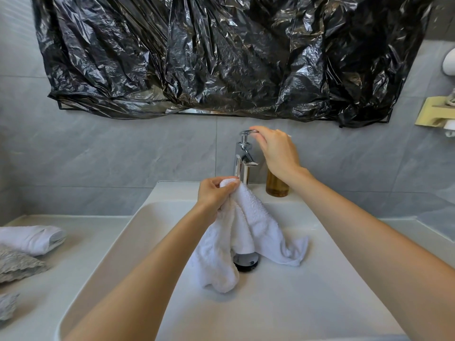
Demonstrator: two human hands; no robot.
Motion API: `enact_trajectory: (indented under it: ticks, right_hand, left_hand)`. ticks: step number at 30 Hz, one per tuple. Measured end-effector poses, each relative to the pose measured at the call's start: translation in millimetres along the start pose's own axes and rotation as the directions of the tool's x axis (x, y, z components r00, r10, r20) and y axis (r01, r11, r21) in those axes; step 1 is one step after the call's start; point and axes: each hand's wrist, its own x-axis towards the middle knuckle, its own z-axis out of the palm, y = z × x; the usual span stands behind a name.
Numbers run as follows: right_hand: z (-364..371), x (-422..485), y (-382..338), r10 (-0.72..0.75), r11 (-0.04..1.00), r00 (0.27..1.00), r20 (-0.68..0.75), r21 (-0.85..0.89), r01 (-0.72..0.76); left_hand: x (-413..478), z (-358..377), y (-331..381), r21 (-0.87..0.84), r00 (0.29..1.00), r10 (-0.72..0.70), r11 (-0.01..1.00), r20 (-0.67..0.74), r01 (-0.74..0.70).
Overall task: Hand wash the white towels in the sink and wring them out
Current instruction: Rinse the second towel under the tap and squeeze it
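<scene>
My left hand (213, 193) grips one end of a white towel (256, 225) and holds it up just in front of the chrome faucet (242, 166). The rest of the towel hangs into the white sink (307, 291) and lies partly over the chrome drain (246, 263). My right hand (277, 151) reaches over the faucet, its fingertips curled on the thin chrome lever (249, 131) at the top. No water is visible. A second white towel (29, 238) lies rolled on the counter at the left.
An amber soap bottle (277, 185) stands behind the sink, right of the faucet, under my right wrist. Grey cloths (17, 267) lie on the left counter. Black plastic sheeting (221, 57) covers the mirror above. A yellow wall holder (433, 114) sits at the right edge.
</scene>
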Motion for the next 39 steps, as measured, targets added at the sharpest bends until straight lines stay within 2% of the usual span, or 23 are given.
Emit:
enact_trajectory:
  ticks: [3, 11, 13, 14, 16, 17, 18, 19, 20, 22, 23, 24, 27, 28, 31, 33, 35, 37, 39]
  right_hand:
    - [1.6, 4.0, -0.7, -0.002, 0.997, 1.0, 0.001, -0.071, 0.003]
    - [-1.2, 9.1, -4.8, 0.059, 0.994, 0.997, 0.044, -0.093, -0.054]
    - [1.5, 0.8, -2.9, 0.068, 0.998, 0.997, 0.031, 0.006, -0.069]
    - [4.2, -6.4, -0.9, 0.099, 0.989, 0.995, 0.0, 0.113, -0.098]
    - [11.0, -26.5, 3.8, 0.231, 0.937, 0.969, -0.089, 0.287, -0.197]
    - [14.1, -38.3, 6.0, 0.3, 0.913, 0.948, -0.104, 0.319, -0.254]
    - [17.7, -49.7, 9.6, 0.34, 0.899, 0.937, -0.078, 0.32, -0.299]
    - [20.3, -61.7, 10.9, 0.359, 0.884, 0.933, 0.017, 0.315, -0.346]
    - [23.3, -73.7, 11.0, 0.354, 0.867, 0.919, 0.172, 0.308, -0.392]
    - [25.7, -93.8, 4.8, 0.311, 0.797, 0.8, 0.513, 0.317, -0.513]
    - [27.8, -99.9, 3.6, 0.281, 0.756, 0.746, 0.603, 0.34, -0.559]
    - [29.8, -103.0, 4.5, 0.261, 0.734, 0.745, 0.614, 0.375, -0.567]
    - [30.9, -98.7, 12.0, 0.261, 0.733, 0.86, 0.439, 0.49, -0.472]
    - [29.8, -95.4, 13.0, 0.28, 0.719, 0.872, 0.402, 0.514, -0.468]
    - [30.1, -87.3, 13.4, 0.361, 0.619, 0.863, 0.352, 0.602, -0.504]
    - [31.8, -84.3, 13.5, 0.473, 0.486, 0.808, 0.351, 0.661, -0.572]
    - [33.1, -81.6, 17.9, 0.585, 0.358, 0.723, 0.367, 0.684, -0.636]
    - [28.3, -80.0, 16.2, 0.635, 0.261, 0.654, 0.412, 0.682, -0.683]
    - [22.7, -78.4, 6.1, 0.648, 0.181, 0.616, 0.449, 0.694, -0.697]
  left_hand:
    - [-2.1, -0.3, 0.4, 0.012, 1.0, -0.006, 1.0, 0.001, 0.006]
    - [-2.4, -0.8, -0.2, 0.068, 1.0, -0.007, 0.998, 0.013, 0.006]
    - [-1.4, -2.3, -1.6, 0.082, 1.0, -0.013, 0.997, 0.021, 0.011]
    - [-1.0, -2.8, -1.7, 0.088, 0.999, -0.013, 0.996, 0.031, 0.01]
    - [-0.8, -3.3, -1.9, 0.099, 0.999, -0.017, 0.995, 0.05, 0.012]
    - [-1.1, -3.6, -2.3, 0.096, 0.998, -0.02, 0.995, 0.054, 0.015]
    - [-0.9, -3.2, -3.0, 0.083, 0.998, -0.02, 0.996, 0.053, 0.016]
    - [-0.9, -2.6, -3.7, 0.054, 0.999, -0.021, 0.998, 0.048, 0.019]
    - [-0.5, -1.7, -4.9, 0.012, 0.999, -0.021, 1.0, 0.046, 0.021]
    - [1.0, -0.5, -6.2, -0.068, 0.998, -0.011, 0.998, 0.057, 0.015]
    - [1.2, 0.2, -6.8, -0.094, 0.997, 0.0, 0.996, 0.072, 0.007]
    - [1.9, 1.1, -7.3, -0.112, 0.996, 0.014, 0.994, 0.086, -0.004]
    - [5.1, 3.6, -8.7, -0.121, 0.993, 0.05, 0.992, 0.104, -0.037]
    - [7.3, 4.3, -10.4, -0.101, 0.993, 0.053, 0.994, 0.107, -0.042]
    - [12.1, 3.6, -17.9, 0.061, 0.992, 0.044, 0.997, 0.116, -0.051]
    - [13.0, -0.3, -26.7, 0.237, 0.988, -0.009, 0.971, 0.153, -0.028]
    - [9.9, -4.5, -33.6, 0.35, 0.968, -0.134, 0.935, 0.213, 0.052]
    - [5.8, -6.7, -37.2, 0.343, 0.942, -0.235, 0.928, 0.241, 0.144]
    - [1.6, -4.0, -34.8, 0.229, 0.948, -0.27, 0.946, 0.167, 0.229]
